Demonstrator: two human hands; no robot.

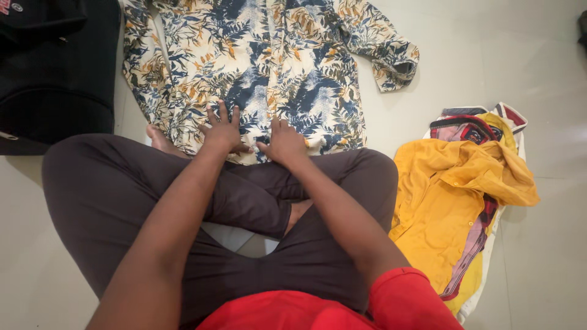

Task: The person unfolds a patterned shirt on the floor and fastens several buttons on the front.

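A cream shirt with a blue and orange leaf print (263, 55) lies spread flat on the pale floor in front of my crossed legs, one sleeve reaching out to the right. My left hand (222, 129) rests palm down on the shirt's lower hem, fingers spread. Beside it, my right hand (284, 142) also presses flat on the hem. Neither hand grips the cloth. I sit cross-legged in dark trousers and a red top.
A heap of clothes with a yellow shirt (455, 208) on top lies on the floor to my right. A black bag (55, 67) stands at the upper left, close to the printed shirt's edge. Pale floor tiles (526, 55) surround everything.
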